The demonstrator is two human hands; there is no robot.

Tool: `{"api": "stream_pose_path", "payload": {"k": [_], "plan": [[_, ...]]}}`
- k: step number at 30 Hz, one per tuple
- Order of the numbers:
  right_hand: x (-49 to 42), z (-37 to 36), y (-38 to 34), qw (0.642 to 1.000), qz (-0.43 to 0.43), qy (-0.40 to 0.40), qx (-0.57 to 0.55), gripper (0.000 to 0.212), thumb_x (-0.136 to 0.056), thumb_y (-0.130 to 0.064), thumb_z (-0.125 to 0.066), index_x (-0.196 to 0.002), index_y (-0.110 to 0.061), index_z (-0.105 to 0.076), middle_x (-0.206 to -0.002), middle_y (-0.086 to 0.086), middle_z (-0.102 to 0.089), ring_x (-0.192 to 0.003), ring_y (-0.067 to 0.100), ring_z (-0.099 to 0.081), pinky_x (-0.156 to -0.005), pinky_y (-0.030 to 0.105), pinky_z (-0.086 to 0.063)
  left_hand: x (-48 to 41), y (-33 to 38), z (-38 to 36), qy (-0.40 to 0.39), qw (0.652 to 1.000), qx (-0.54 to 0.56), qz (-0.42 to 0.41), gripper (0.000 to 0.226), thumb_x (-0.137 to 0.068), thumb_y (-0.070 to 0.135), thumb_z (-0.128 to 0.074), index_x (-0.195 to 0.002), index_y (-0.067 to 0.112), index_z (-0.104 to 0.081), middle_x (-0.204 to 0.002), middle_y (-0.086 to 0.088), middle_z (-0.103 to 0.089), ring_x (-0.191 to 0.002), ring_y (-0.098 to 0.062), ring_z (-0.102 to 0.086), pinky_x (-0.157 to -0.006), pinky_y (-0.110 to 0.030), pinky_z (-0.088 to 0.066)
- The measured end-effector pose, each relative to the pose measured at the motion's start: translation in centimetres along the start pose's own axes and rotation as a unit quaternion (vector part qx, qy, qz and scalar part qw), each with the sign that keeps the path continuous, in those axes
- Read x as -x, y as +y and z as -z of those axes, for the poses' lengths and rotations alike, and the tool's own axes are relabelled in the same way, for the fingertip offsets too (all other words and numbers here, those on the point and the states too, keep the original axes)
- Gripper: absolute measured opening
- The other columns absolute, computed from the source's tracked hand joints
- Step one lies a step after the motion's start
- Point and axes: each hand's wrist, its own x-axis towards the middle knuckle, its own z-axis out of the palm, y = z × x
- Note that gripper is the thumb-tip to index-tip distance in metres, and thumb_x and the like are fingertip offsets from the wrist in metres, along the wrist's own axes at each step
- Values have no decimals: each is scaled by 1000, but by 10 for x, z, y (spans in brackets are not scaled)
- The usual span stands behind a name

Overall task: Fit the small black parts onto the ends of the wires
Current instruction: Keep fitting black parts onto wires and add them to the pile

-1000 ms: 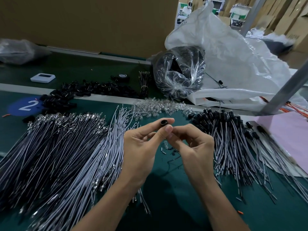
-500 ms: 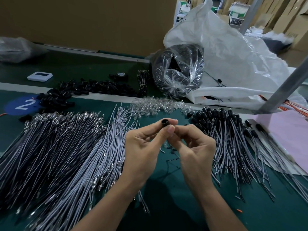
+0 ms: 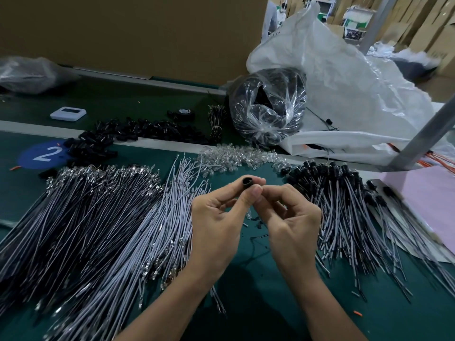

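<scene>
Green workbench (image 3: 258, 303), brown partition (image 3: 135, 33), stacked cartons (image 3: 418, 25)

A green surface (image 3: 406, 316) carries grey wires (image 3: 98, 230) fanned at left, capped wires (image 3: 344, 217) at right, loose black parts (image 3: 138, 129) and clear pieces (image 3: 234, 158) behind, plus a white plastic bag (image 3: 344, 94).

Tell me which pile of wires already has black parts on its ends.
The pile on the right: black caps top its far ends. The left pile shows bare metal terminals.
</scene>
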Motion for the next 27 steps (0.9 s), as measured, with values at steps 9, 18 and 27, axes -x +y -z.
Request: {"api": "stream_pose_path", "payload": {"k": [9,18,27], "plan": [[3,-2,-1,1000,18,13,8,14,-81,-9,-68,-78,-22,-72,-69,-5,-61,-65,9,-57,-59,25,-46,2,-2,-6,-12,999,31,11,22,-80,16,-68,-98,7,-74,-96,-1,-77,-92,-16,-74,-78,-20,-56],[2,-1,-2,999,24,20,1,21,-83,0,-70,-80,-21,-72,-74,-3,-65,-69,7,-64,-62,14,-50,3,-1,-2,-5,999,36,19,17,-82,19,-67,-94,11,-76,-93,-4,-77,-90,-19,-74,-77,-25,-58],[2,-1,-2,999,20,40,10,20,-80,-8,-68,-81,-27,-72,-77,-9,-65,-73,10,-64,-63,23,-53,5,-3,-8,-13,998,62,25,16,-82,18,-65,-94,14,-75,-93,-1,-77,-91,-13,-73,-77,-19,-56]]}}
